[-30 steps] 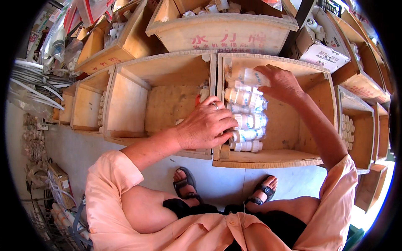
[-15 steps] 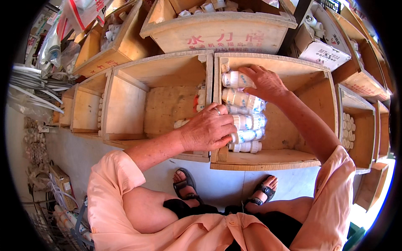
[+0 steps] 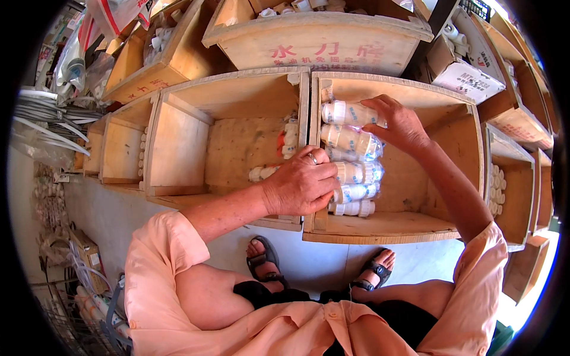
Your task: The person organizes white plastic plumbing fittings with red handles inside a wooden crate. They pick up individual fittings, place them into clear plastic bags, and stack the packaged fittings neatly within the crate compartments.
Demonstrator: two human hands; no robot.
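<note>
White plastic pipe fittings (image 3: 351,140) in clear wrapping with blue print lie stacked in a row along the left side of a wooden box. At the far end of this row, my right hand (image 3: 399,123) has its thumb and fingers closed round the right end of one wrapped fitting (image 3: 349,113). My left hand (image 3: 304,184), with a ring on one finger, reaches over the wall between two boxes. Its fingers are curled against the left ends of the middle fittings, and what lies under them is hidden. A few more fittings (image 3: 290,139) lie in the left box.
The wooden box (image 3: 392,230) under my right hand adjoins the left wooden box (image 3: 178,136). Behind them stands a larger box (image 3: 320,44) with red lettering. A white carton (image 3: 469,80) is at the far right, coiled pale pipes (image 3: 50,115) at the left.
My right hand has slid rightward along the farthest fitting, now holding its right end and uncovering more of it. My left hand stays curled at the row; the whole view has shifted slightly.
</note>
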